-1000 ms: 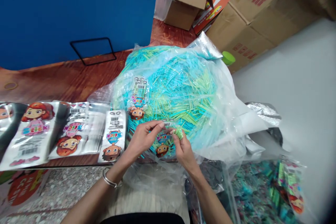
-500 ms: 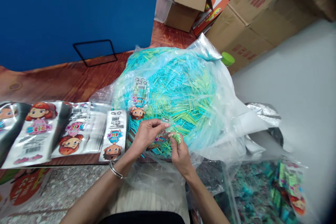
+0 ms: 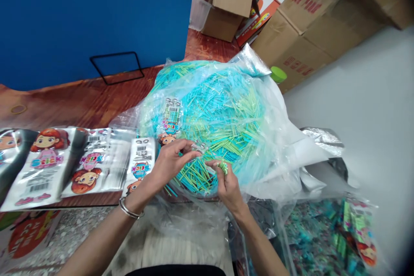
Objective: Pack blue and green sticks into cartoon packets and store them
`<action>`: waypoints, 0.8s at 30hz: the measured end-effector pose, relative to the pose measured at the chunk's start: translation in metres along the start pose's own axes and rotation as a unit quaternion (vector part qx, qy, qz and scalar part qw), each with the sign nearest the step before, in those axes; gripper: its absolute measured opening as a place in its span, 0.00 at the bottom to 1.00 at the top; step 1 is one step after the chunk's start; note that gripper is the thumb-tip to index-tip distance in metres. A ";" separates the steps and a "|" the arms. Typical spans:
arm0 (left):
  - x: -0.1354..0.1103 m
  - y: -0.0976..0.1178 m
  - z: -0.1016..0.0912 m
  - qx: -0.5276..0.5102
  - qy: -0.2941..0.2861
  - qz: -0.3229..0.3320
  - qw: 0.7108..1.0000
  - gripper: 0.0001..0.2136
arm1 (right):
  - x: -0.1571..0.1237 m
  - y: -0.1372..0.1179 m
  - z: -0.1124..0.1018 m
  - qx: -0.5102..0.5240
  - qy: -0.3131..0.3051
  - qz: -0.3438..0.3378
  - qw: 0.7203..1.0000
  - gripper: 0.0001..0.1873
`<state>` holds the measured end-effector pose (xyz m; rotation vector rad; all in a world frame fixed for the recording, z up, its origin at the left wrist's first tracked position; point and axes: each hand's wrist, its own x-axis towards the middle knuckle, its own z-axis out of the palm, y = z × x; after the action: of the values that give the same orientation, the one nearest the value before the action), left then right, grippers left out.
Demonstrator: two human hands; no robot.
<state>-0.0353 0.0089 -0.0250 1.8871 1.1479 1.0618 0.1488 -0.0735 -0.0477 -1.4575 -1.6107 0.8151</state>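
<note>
A big clear plastic bag (image 3: 284, 146) lies open in front of me, heaped with blue and green sticks (image 3: 223, 112). My left hand (image 3: 170, 161) pinches the mouth of a small clear printed packet (image 3: 196, 148) at the heap's near edge. My right hand (image 3: 226, 183) is closed on a small bundle of green sticks (image 3: 222, 167) right beside that packet's opening. Another printed packet (image 3: 170, 120) lies on top of the heap. I wear a metal bangle (image 3: 127, 209) on my left wrist.
Printed "Stick" packets (image 3: 48, 164) lie in a row on the wooden table (image 3: 80, 99) at left. A bag of filled packets (image 3: 326, 241) sits at lower right. Cardboard boxes (image 3: 310, 21) stack behind, beside a green lid (image 3: 278, 74) and a blue wall (image 3: 90, 13).
The packet in my left hand has turned edge-on, so its printed face no longer shows. My right hand with the green sticks has edged closer to the packet's opening.
</note>
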 end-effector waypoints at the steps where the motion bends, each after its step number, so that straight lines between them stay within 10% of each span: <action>1: 0.001 -0.001 -0.002 0.019 -0.001 0.033 0.999 0.09 | 0.001 0.000 -0.002 -0.002 0.000 -0.001 1.000 0.10; 17: -0.005 0.000 0.003 0.027 -0.035 0.143 0.989 0.11 | 0.020 -0.027 -0.024 0.096 0.034 0.063 0.993 0.11; 24: -0.006 -0.001 0.010 0.041 -0.023 0.186 0.981 0.11 | 0.047 -0.061 -0.047 0.317 0.063 0.136 0.937 0.08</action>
<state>-0.0283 0.0022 -0.0318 2.2369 0.8406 1.1750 0.1598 -0.0373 0.0341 -1.2282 -0.9232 1.2316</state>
